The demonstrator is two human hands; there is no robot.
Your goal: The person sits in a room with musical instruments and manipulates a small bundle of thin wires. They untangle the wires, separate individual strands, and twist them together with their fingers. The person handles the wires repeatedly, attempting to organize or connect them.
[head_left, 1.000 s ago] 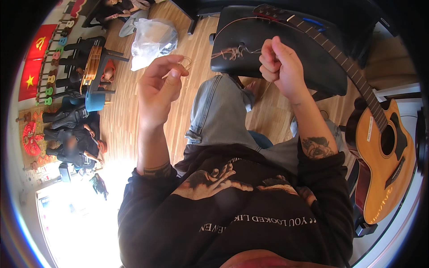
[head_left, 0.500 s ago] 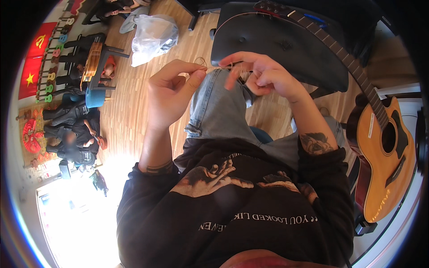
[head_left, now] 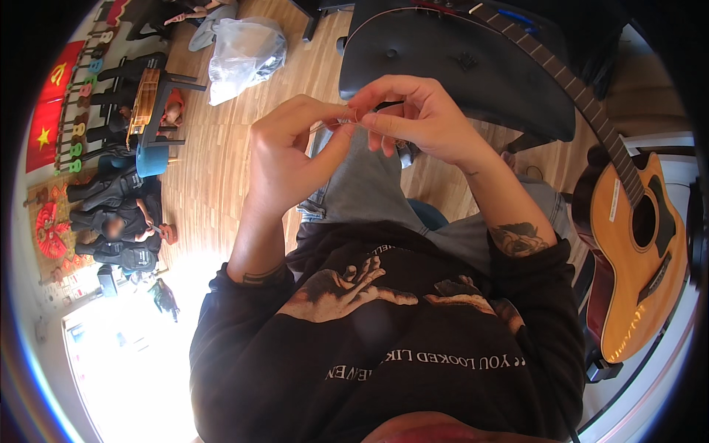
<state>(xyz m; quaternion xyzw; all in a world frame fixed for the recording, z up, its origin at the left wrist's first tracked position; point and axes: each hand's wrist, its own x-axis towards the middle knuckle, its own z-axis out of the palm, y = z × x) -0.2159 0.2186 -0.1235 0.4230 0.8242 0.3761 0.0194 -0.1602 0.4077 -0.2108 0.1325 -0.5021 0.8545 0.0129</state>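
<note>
In front of my knees, my left hand (head_left: 292, 151) and my right hand (head_left: 417, 118) meet at the fingertips. Between them shows a small loop of a thin, bronze-coloured guitar string (head_left: 357, 116). Thumb and index finger of my left hand pinch it. My right thumb and index finger close on the same string, with the other fingers curled behind. Most of the string is hidden by the fingers. To my right an acoustic guitar (head_left: 628, 273) stands tilted, its neck leaning across a black padded bench (head_left: 436, 66).
A loose thin line curves over the bench's far left edge, and a blue tool (head_left: 517, 18) lies near the guitar neck. A clear plastic bag (head_left: 247, 59) rests on the wooden floor (head_left: 214, 162). Several people and another guitar (head_left: 144, 103) are at the far left.
My right hand has come left and its spread fingers have closed in at my left fingertips. The string's visible loop now lies between both hands.
</note>
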